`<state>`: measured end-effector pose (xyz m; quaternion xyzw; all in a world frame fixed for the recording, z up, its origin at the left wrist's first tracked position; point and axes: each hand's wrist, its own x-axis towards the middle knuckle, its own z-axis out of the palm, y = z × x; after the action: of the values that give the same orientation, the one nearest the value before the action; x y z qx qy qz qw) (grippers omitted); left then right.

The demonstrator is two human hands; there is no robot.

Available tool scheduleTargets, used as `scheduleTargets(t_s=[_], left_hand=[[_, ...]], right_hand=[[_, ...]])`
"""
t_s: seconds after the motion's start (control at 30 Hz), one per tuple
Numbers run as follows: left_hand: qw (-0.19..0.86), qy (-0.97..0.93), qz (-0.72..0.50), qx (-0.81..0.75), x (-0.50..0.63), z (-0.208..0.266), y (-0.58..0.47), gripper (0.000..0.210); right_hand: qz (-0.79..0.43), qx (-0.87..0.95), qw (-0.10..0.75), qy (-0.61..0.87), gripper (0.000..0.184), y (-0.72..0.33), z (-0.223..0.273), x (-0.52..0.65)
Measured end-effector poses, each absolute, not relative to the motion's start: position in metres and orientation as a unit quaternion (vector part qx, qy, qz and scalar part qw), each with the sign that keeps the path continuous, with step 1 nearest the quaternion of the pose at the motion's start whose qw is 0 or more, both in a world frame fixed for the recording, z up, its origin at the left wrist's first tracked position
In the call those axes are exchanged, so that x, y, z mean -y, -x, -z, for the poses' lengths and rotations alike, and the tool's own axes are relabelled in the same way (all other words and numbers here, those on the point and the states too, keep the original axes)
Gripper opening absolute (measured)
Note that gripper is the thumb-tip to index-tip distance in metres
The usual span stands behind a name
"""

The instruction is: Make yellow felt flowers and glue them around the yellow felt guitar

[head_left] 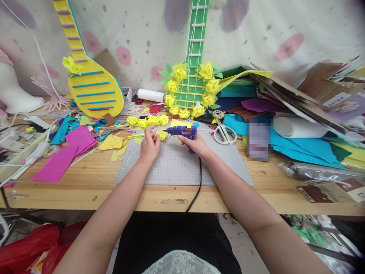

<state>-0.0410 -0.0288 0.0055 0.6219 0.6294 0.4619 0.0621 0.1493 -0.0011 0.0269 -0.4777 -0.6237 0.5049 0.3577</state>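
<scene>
My right hand (193, 144) is wrapped round a purple glue gun (186, 132), its nozzle pointing left. In my left hand (149, 145) a yellow paper flower (162, 135) is pinched, with a yellow paper strip (134, 136) trailing to the left. The nozzle tip is close to this flower; whether they touch I cannot tell. Both hands are above a grey cutting mat (176, 171). Just behind them lies a row of yellow paper flowers (148, 121). A green paper instrument (188, 89) ringed with yellow flowers leans on the wall behind.
White-handled scissors (225, 134) lie right of the glue gun. A yellow paper instrument (95, 89) stands at the back left. Magenta sheets (67, 156) and scraps cover the left side; blue sheets (305, 148) and cardboard (296, 99) pile up right. A black cord (199, 182) hangs over the table edge.
</scene>
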Motion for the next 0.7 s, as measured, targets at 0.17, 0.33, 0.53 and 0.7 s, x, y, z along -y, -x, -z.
scheduleTargets(t_s=[0.17, 0.33, 0.53, 0.7], left_hand=[[0.056, -0.623, -0.473, -0.620, 0.0271, -0.0015, 0.0427, 0.033], [0.059, -0.623, -0.476, -0.617, 0.0270, -0.0009, 0.0422, 0.033], [0.059, -0.631, -0.468, -0.616, 0.0273, -0.0008, 0.0416, 0.032], [0.064, -0.645, -0.462, -0.605, 0.0280, -0.0014, 0.0402, 0.033]], right_hand=[[-0.492, 0.637, 0.336, 0.490, 0.039, -0.1486, -0.0256, 0.0005], [-0.488, 0.634, 0.332, 0.500, 0.038, -0.1480, -0.0242, -0.0005], [-0.495, 0.629, 0.341, 0.493, 0.036, -0.1479, -0.0226, -0.0008], [-0.498, 0.627, 0.346, 0.489, 0.035, -0.1474, -0.0232, -0.0002]])
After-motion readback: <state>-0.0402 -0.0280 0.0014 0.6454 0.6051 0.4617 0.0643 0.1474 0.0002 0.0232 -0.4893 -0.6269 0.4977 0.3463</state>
